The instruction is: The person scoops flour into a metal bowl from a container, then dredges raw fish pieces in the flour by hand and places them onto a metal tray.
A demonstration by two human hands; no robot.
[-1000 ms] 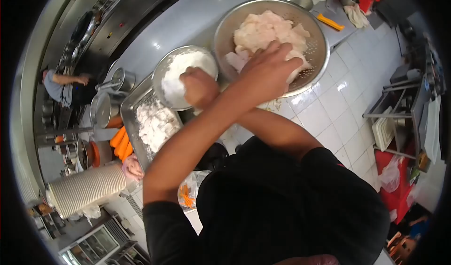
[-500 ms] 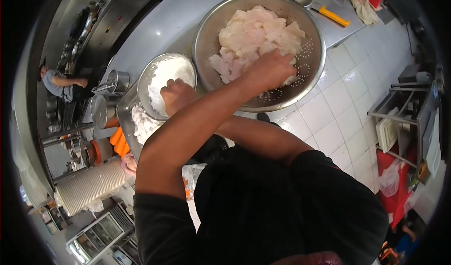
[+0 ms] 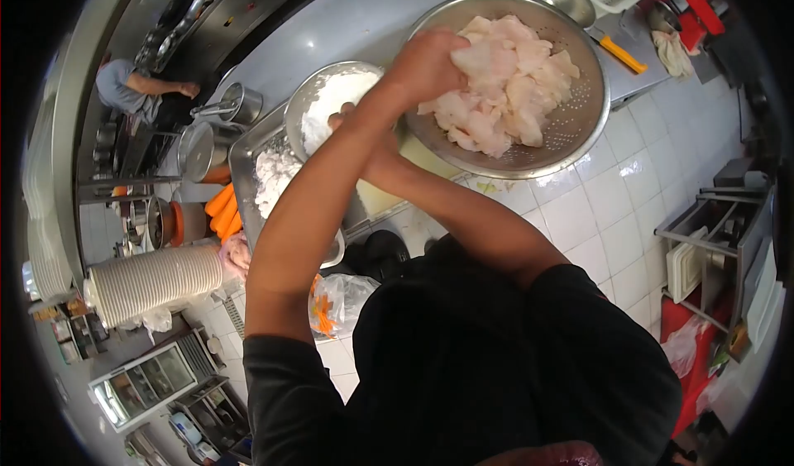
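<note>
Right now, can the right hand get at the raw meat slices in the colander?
Probably not easily: the right hand is at the bowl of white powder, and the left forearm crosses over it, toward the colander.

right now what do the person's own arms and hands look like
Plain black fabric sleeves end near the elbows, matching the black top. Both forearms are bare, with no watch or bracelet in sight. The left hand and right hand are ungloved; blur and overlap keep me from ruling out rings.
</note>
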